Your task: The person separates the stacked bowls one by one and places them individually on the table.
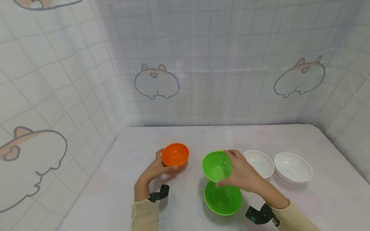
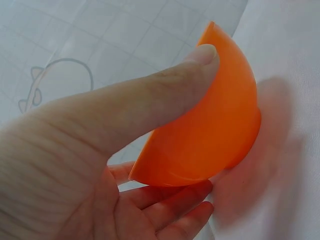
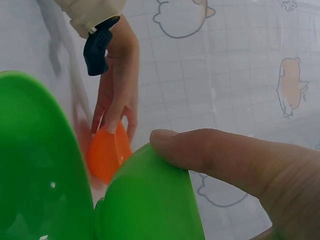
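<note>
My left hand point(image 1: 155, 168) grips an orange bowl point(image 1: 175, 153), thumb on the near side and fingers round the far left side. In the left wrist view the thumb presses the wall of the orange bowl point(image 2: 215, 125), with fingers beneath it. My right hand point(image 1: 242, 172) holds a smaller green bowl point(image 1: 214, 165) by its right side, thumb near the rim. Just in front of it stands a larger green bowl point(image 1: 223, 201), mouth up. A thin yellow edge shows behind the held green bowl; what it belongs to is hidden.
Right of my right hand are two white bowls, a smaller one point(image 1: 258, 163) and a larger one point(image 1: 293, 167), side by side. A pale cloth covers the table point(image 1: 122, 202). Behind it hangs a checked curtain point(image 1: 221, 72) with cartoon animals.
</note>
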`<state>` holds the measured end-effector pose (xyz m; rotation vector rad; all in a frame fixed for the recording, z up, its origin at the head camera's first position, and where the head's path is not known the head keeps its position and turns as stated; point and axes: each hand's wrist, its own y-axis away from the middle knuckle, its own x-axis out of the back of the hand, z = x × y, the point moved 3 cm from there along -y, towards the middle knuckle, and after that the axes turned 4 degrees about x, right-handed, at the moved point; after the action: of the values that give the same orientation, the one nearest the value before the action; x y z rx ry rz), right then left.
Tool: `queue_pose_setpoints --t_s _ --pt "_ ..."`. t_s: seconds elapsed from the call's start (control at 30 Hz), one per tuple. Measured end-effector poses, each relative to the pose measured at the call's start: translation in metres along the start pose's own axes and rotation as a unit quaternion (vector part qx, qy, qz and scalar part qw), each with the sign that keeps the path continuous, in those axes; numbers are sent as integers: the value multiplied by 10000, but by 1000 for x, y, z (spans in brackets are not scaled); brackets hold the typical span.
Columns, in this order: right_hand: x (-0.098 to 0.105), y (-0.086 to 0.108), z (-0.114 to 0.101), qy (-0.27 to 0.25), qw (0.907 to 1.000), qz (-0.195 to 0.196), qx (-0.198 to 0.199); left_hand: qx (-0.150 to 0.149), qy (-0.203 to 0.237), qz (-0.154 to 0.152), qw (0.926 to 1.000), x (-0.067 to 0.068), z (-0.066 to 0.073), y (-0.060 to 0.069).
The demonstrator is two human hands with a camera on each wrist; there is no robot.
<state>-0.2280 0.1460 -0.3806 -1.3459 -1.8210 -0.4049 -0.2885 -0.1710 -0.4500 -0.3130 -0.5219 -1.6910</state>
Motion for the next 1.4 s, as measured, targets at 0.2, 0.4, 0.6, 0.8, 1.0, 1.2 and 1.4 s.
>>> queue_pose_setpoints --t_s 0.2,0.4,0.6,0.8,1.0,1.2,1.4 --pt "14 20 6 141 9998 167 -32 41 -41 -45 10000 1 -2 0" --pt "23 37 9 54 9995 322 -28 107 -162 -70 9998 2 -3 1" --pt "28 47 14 70 9990 376 -214 126 -202 -42 9997 2 -4 1" --pt "33 60 19 87 9986 481 -193 91 -139 -87 9998 2 -4 1" --pt "36 75 23 57 9982 567 -197 57 -66 -108 9999 3 -5 2" --pt "37 90 29 42 9976 665 -170 83 33 -106 9999 2 -2 5" --pt "33 101 34 -55 9976 669 -188 155 -68 -110 9998 3 -5 3"
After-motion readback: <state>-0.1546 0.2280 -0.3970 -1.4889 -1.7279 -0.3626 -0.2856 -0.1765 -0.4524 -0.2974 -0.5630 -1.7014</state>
